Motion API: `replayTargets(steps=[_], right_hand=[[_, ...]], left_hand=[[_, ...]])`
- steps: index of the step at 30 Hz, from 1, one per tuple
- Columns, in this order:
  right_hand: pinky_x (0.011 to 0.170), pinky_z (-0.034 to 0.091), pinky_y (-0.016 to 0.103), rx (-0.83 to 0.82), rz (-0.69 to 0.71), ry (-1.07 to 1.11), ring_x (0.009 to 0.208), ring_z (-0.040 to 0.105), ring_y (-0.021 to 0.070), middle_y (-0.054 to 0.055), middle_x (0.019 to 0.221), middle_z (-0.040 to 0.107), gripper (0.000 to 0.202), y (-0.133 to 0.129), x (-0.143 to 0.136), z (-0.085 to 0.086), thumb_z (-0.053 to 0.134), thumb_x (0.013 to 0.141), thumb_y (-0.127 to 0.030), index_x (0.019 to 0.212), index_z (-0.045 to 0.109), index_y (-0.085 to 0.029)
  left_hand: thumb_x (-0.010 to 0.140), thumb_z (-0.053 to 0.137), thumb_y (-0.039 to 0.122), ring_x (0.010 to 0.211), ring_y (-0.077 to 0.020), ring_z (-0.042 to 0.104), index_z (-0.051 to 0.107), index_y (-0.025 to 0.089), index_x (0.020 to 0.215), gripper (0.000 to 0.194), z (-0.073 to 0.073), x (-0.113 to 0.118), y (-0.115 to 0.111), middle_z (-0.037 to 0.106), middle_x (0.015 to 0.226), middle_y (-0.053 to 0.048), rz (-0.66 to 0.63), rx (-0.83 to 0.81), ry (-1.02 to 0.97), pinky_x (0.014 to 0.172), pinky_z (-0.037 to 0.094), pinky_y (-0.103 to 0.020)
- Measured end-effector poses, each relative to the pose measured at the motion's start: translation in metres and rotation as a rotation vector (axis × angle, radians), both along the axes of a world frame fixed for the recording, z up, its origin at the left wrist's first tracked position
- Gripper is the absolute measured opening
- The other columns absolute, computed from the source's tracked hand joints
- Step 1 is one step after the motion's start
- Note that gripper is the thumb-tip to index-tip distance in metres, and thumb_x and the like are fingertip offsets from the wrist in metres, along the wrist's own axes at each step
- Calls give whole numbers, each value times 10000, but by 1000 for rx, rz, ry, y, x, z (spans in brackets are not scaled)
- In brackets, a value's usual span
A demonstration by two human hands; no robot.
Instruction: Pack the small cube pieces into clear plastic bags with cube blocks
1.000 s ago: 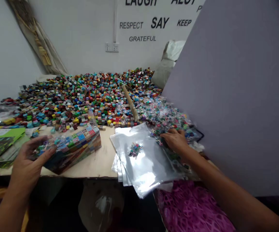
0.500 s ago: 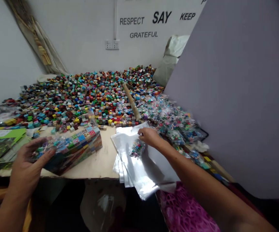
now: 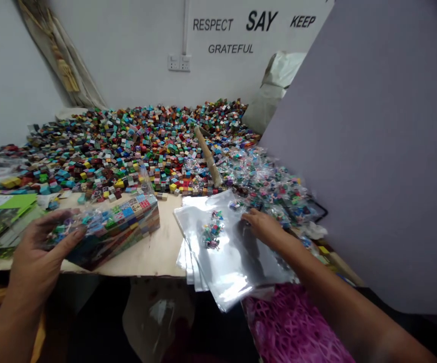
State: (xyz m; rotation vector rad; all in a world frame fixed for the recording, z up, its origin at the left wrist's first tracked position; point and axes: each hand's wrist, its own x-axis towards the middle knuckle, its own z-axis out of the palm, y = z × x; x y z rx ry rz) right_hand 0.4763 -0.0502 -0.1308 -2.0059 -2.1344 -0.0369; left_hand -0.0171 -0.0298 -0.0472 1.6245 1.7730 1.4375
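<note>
At the left, my left hand (image 3: 40, 247) is wrapped round one end of a clear plastic pack of colourful cubes (image 3: 127, 219), with small bright pieces in the end near my thumb. The pack lies on its side at the table's front edge. My right hand (image 3: 262, 227) is over the right part of a stack of clear, shiny plastic bags (image 3: 226, 272). Its fingers are drawn together near the top bag's edge; what they hold, if anything, I cannot make out. A small packet of coloured bits (image 3: 213, 229) lies on the top bag, left of those fingers.
A wide heap of small printed cubes (image 3: 127, 141) covers the back of the table (image 3: 150, 257). A wooden-handled tool (image 3: 208, 156) rests on it. Small filled packets (image 3: 256, 171) are piled at the right, beside a grey partition (image 3: 373, 151). Green printed sheets (image 3: 6, 217) lie far left.
My right hand has moved right, off the small packet, which now shows fully on the top bag. My left hand keeps its grip on the pack of cubes.
</note>
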Motion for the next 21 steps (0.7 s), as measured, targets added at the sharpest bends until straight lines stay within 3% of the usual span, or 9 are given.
replayTargets(steps=[3,6,9,12,21], right_hand=[[630,408,262,-10,-10,31,697,575,173,66,829,618,311,-2,-4,-2,459,656,-26,838,660,-177],[671,441,265,5,-5,132,739,576,163,51,915,615,325,3,-10,10,471,686,-86,964,607,-187],[671,469,266,8,36,488,724,570,138,52,1002,598,397,12,-18,22,501,718,-167,1113,527,-191],[645,483,272,-14,89,758,702,555,131,57,988,580,408,22,-26,26,532,706,-220,1112,516,-184],[649,426,281,110,181,651,684,500,147,13,782,557,275,35,-40,27,474,662,-158,906,595,-198]], left_hand=[[632,718,483,1118,-277,572,623,225,1070,517,2,2,-1,660,1137,-60,-7,-17,-17,1029,385,-452],[615,724,479,1125,-280,564,623,237,1059,515,5,5,-2,659,1134,-55,3,-36,-47,1015,396,-458],[609,727,476,1124,-273,561,625,233,1057,520,7,7,-2,657,1130,-53,28,-39,-44,1004,406,-438],[616,719,491,1099,-267,572,620,224,1075,540,7,7,-2,653,1130,-60,22,-50,-32,983,421,-422],[603,704,545,1096,-274,569,622,237,1045,545,1,-1,-1,655,1114,-51,-3,7,4,1000,396,-453]])
